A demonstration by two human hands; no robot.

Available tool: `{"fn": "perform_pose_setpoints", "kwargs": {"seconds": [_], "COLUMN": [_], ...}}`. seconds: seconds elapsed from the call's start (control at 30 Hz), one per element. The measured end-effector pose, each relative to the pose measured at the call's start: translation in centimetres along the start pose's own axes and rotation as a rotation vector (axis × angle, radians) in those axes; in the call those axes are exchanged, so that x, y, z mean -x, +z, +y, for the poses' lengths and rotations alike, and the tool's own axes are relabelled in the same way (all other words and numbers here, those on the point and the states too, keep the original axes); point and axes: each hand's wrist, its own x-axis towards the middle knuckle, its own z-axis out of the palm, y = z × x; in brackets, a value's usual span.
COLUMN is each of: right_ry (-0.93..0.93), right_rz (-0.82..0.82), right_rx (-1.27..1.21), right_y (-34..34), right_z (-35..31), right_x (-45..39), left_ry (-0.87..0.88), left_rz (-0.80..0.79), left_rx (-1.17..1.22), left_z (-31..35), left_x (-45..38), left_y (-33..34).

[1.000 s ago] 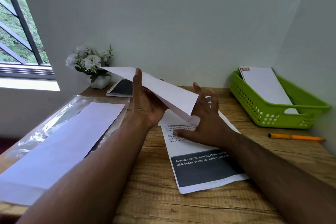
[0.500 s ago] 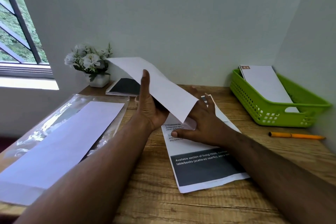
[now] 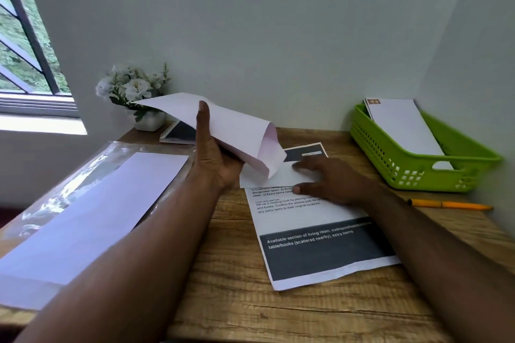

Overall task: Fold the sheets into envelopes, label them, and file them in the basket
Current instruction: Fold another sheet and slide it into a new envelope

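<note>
Desk: printed sheet unmoved, flat at centre. Green basket far right, one envelope in it. Left hand now alone grips white envelope, mouth open. Right hand has let go, fingers spread flat on the sheet.
</note>
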Motion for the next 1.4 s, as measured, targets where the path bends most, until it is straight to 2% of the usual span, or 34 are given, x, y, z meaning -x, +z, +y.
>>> {"fn": "perform_pose_setpoints", "kwargs": {"seconds": [0.07,0.13,0.27,0.37,0.47,0.53,0.57,0.6,0.63,0.67,0.7,0.77,0.87,1.0,1.17,1.3,1.4], "right_ry": [0.065,0.036,-0.175,-0.198,-0.136,-0.041,0.017,0.067,0.105,0.138,0.159,0.160,0.210,0.290,0.295,0.293,0.215], "right_rz": [-0.057,0.024,0.256,0.528,0.842,0.957,0.949,0.868,0.718,0.536,0.376,0.175,0.070,0.085,0.117,0.225,0.278], "right_rx": [0.042,0.112,0.210,0.221,0.028,-0.304,-0.588,-0.917,-1.198,-1.376,-1.431,-1.405,-1.360,-1.320,-1.288,-1.135,-1.015], "right_y": [0.2,0.0,-0.4,-0.6,-1.5,-2.2,-2.7,-3.1,-3.4,-3.6,-3.7,-3.7,-3.3,-2.8,-2.7,-2.0,-0.8], "right_z": [0.3,0.1,-0.2,-0.1,0.0,-0.3,-0.7,-1.2,-1.6,-1.8,-1.9,-1.7,-1.3,-0.9,-1.4,-2.2,-2.8], "right_x": [0.0,0.1,-0.3,-0.9,-0.8,-0.5,-0.3,-0.1,0.1,0.4,0.7,0.9,0.6,0.4,0.6,0.8,0.6], "left_ry": [-0.016,-0.019,0.002,0.041,0.057,0.063,0.066,0.067,0.066,0.066,0.065,0.068,0.084,0.083,0.078,0.015,-0.083], "left_rz": [-0.003,0.009,-0.008,-0.036,-0.070,-0.070,-0.067,-0.066,-0.065,-0.063,-0.059,-0.058,-0.042,-0.029,-0.042,-0.049,-0.054], "left_rx": [-0.004,-0.001,0.012,0.037,0.076,0.080,0.079,0.079,0.080,0.084,0.092,0.101,0.100,0.097,0.059,-0.028,-0.102], "left_z": [0.0,0.0,0.5,1.0,1.4,1.5,1.6,1.6,1.6,1.6,1.7,1.7,1.8,1.6,1.2,0.6,-0.6], "left_x": [0.0,0.0,0.3,0.3,0.2,0.0,0.0,0.0,0.0,0.0,-0.1,-0.2,-0.2,-0.2,-0.2,0.0,0.1], "left_y": [-0.1,-0.1,0.1,0.2,0.1,-0.1,-0.1,-0.2,-0.2,-0.2,-0.3,-0.4,-0.5,-0.4,-0.5,-0.1,0.1]}}
